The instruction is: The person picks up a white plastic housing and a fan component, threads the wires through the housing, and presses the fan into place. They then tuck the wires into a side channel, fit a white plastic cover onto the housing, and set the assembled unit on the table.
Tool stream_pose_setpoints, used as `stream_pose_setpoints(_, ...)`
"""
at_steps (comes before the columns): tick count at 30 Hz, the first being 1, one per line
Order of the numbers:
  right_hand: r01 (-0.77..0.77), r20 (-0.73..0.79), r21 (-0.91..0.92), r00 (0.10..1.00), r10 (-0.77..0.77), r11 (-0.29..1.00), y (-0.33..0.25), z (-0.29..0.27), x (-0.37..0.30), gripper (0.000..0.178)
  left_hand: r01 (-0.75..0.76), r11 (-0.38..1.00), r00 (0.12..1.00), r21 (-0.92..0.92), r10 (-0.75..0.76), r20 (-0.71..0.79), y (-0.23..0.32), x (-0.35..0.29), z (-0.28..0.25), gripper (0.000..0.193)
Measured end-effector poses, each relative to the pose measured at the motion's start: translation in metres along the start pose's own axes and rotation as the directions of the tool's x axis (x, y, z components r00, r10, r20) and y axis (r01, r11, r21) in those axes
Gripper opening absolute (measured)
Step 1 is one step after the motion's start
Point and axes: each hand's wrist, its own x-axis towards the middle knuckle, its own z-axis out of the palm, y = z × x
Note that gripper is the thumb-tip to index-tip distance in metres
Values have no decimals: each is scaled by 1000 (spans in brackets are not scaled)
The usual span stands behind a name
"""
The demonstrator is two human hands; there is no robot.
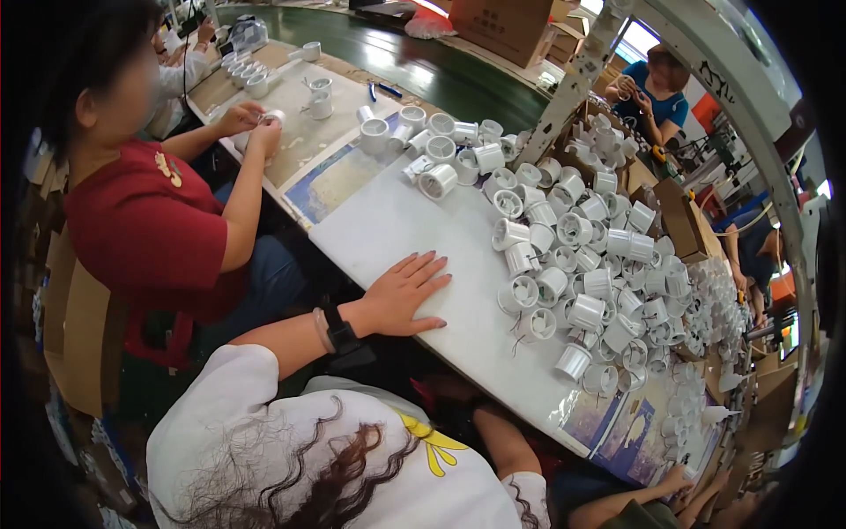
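Note:
My left hand (404,294) lies flat on the white table sheet (379,225), fingers spread, holding nothing. A dark watch (337,328) and a pale band (322,331) circle that wrist. My right forearm (507,441) reaches under the table's near edge, and the hand there is hidden in shadow. To the right of my left hand rises a large heap of white plastic cup-shaped housings (575,229), some with thin wires sticking out. The closest ones, such as a housing (536,324) with a wire, lie apart from my fingers.
At the left, a co-worker in a red shirt (145,220) handles a white part (271,116). Blue-handled tools (384,90) lie beyond. Another person's hands (677,480) are at the lower right. A metal post (573,84) stands behind the heap; cardboard boxes (502,26) sit farther back.

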Motion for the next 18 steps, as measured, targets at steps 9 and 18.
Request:
stream_pose_setpoints(9,264,-456,323,885,-95,909,-62,-3,-165,34,126,825,866,-551,-362,-344,-57,28,-38,47)
stream_pose_setpoints(18,251,-731,177,681,-44,952,-142,-52,-277,30,550,817,698,174,-335,-633,-268,114,-46,54)
